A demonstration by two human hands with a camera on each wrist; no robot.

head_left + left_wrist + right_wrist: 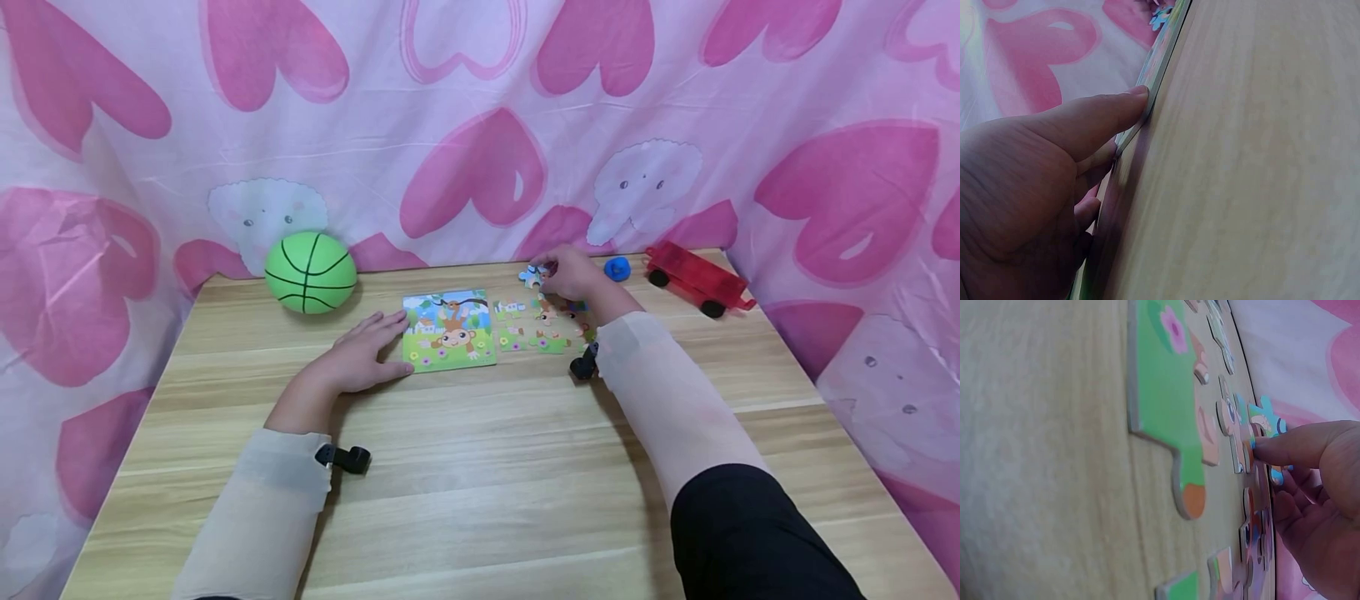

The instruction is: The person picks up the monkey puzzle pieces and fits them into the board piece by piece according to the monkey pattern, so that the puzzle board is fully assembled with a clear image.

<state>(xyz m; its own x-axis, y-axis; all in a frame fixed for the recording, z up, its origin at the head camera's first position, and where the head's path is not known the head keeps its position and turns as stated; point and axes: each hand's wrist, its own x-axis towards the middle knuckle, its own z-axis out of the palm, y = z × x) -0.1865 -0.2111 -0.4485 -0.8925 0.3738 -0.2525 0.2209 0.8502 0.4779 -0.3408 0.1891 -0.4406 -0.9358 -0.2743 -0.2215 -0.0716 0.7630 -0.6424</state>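
Observation:
My left hand (363, 354) lies at the left edge of a square monkey picture board (450, 333), fingers stretched out, thumb by its lower left corner. In the left wrist view the thumb (1100, 119) rests against the board's edge. To the right of the board my right hand (572, 277) pinches a blue-patterned jigsaw puzzle piece (532, 277) between thumb and fingers. That puzzle piece (1268, 417) also shows beside the thumb in the right wrist view. Several other puzzle pieces (552, 344) lie below this hand, some hidden by it; one green piece (1163, 381) bears a pink flower.
A green ball (311, 273) sits at the back left of the wooden table (465, 483). Behind the right hand are a small blue object (617, 268) and a red toy wagon (697, 277) with black wheels. A pink heart-patterned cloth (367, 167) hangs along the back.

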